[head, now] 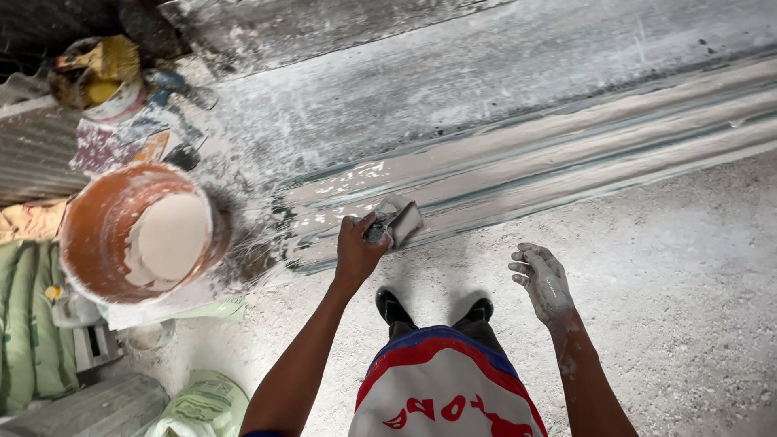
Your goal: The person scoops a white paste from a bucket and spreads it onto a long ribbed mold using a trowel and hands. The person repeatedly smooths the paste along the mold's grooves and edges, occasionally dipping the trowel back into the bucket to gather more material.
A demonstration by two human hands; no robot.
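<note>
L hand (358, 249), frame centre, fingers curled tight round the handle of a small trowel (398, 222); blade lies on the wet plaster moulding strip (566, 158) running centre to upper right. R hand (542, 279), right of centre, holds nothing, plaster-coated fingers loosely spread, hanging over the dusty floor (696, 283). Orange bucket (105, 218) w/ white plaster at mid-left.

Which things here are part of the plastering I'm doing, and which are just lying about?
In use:
- left hand gripping the trowel
- wet moulded strip
- orange bucket of white plaster
- right hand, empty, plaster-coated

Lying about:
- green sacks
- yellow rag in a tub
- corrugated sheet
</note>
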